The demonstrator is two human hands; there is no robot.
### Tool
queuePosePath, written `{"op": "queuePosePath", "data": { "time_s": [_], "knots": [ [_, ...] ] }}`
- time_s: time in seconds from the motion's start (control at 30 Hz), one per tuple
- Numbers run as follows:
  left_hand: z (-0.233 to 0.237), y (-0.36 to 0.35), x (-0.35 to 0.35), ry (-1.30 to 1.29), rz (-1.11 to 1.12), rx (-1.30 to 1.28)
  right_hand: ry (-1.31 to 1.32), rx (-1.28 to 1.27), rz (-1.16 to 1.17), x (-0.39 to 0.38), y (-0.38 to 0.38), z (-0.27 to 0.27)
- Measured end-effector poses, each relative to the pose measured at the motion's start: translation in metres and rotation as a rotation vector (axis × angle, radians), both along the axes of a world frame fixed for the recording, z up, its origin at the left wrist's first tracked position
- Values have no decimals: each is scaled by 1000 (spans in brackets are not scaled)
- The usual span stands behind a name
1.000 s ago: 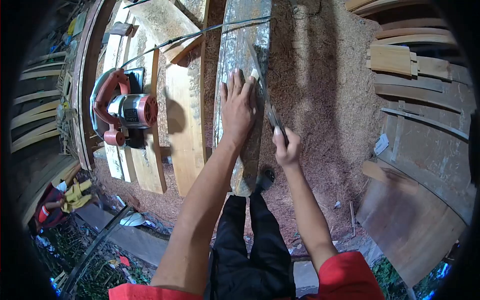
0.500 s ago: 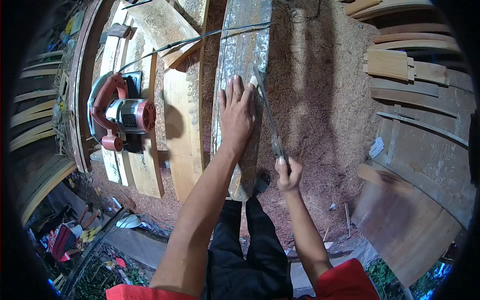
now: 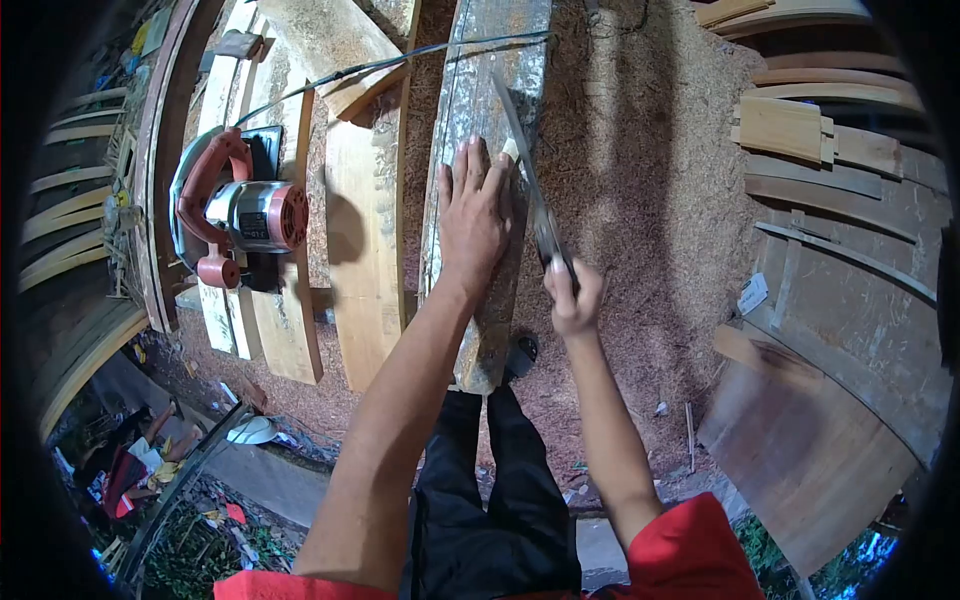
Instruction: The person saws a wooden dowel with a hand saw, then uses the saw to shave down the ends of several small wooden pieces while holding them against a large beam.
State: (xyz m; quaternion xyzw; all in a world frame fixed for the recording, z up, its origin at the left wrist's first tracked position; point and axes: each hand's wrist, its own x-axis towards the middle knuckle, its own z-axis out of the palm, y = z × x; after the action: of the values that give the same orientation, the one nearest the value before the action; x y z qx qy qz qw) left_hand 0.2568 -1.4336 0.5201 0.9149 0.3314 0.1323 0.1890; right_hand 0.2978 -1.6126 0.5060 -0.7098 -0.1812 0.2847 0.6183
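Note:
My left hand (image 3: 473, 222) lies flat with its fingers stretched out, pressing down on a long, paint-spotted wooden beam (image 3: 500, 45). The pale end of a small piece of wood (image 3: 511, 150) shows beside its thumb; the rest is hidden under the hand. In my right hand (image 3: 574, 295), wrapped round the handle, is a handsaw (image 3: 530, 170). Its narrow blade slants up and left over the beam, passing against the pale wood end just right of my left hand.
A red and silver circular saw (image 3: 245, 215) rests on planks (image 3: 360, 250) at the left. A dark cord (image 3: 430, 50) crosses the beam. Sawdust (image 3: 640, 200) covers the floor. Curved boards and wooden panels (image 3: 800, 440) stand along the right. A sandalled foot is near the beam's close end.
My right hand has pushed the handsaw forward and up, so more blade reaches over the beam. My left hand stays in place. The view has shifted slightly.

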Motion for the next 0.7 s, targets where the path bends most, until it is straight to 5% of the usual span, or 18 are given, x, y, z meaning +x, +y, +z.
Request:
{"op": "queuePosePath", "data": {
  "time_s": [0.1, 0.23, 0.53, 0.7],
  "knots": [
    [3, 3, 3, -5, 3, -1, 24, -33, -45, -36, -46, 26],
    [6, -4, -1, 4, -2, -19, -92, -118, 21, 5, 9, 20],
    [0, 1, 2, -56, 50, -39, 46, 36, -110, -14, -28, -7],
    [1, -1, 1, -29, 55, -7, -33, -92, 24, -5, -42, 16]
  ]
}}
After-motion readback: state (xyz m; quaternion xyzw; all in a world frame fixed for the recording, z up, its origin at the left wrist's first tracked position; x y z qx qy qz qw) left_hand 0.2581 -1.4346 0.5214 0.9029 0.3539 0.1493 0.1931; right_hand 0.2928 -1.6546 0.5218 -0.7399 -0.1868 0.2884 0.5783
